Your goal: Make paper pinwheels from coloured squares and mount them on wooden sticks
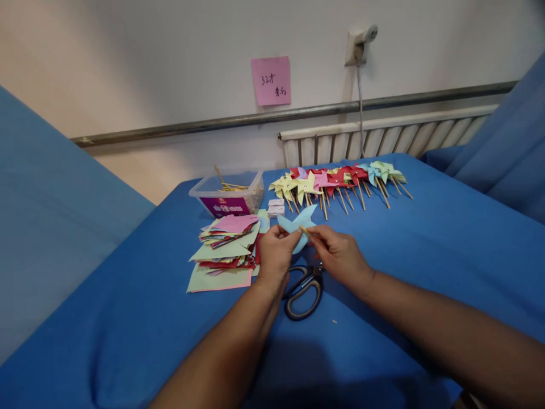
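My left hand pinches the edge of a light blue paper pinwheel held just above the blue tablecloth. My right hand is closed on a thin wooden stick that lies across the pinwheel's middle. Black-handled scissors lie on the cloth right under both hands. A messy pile of coloured paper squares sits just left of my left hand.
A row of finished pinwheels on sticks lies along the far side of the table. A clear plastic box with sticks stands at the back left, small white boxes beside it. Behind are a radiator, a wall socket and a pink note.
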`<action>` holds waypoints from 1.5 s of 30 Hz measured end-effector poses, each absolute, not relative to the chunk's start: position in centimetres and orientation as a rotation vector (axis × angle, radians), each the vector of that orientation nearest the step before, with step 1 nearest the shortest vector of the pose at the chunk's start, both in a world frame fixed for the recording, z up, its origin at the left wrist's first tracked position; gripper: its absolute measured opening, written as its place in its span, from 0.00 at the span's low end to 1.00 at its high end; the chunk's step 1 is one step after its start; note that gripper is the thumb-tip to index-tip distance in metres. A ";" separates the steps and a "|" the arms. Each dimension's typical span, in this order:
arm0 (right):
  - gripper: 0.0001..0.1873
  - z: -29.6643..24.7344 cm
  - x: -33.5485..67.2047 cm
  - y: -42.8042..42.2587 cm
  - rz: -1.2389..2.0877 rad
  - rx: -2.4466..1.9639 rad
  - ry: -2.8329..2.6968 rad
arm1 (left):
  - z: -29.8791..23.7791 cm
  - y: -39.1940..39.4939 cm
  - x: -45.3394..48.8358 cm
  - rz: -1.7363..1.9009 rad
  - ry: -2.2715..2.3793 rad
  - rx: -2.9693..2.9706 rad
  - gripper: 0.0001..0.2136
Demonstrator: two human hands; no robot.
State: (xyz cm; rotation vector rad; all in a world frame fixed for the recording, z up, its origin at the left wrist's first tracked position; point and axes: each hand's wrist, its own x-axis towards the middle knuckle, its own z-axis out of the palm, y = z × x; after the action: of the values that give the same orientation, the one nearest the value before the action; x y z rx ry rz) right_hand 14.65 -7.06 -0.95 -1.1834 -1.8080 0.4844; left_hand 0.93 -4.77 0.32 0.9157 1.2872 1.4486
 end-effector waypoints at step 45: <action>0.21 -0.1 14.8 -7.2 -0.157 -1.433 -2.321 | -0.2 -4.6 1.1 1.424 1.177 0.720 0.15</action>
State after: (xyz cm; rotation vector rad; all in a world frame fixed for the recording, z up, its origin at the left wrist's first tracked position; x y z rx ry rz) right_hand 14.78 -7.22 -0.11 -1.4332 -2.3209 -0.1572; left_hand 1.10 -4.57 -0.20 0.7198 1.1771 1.4245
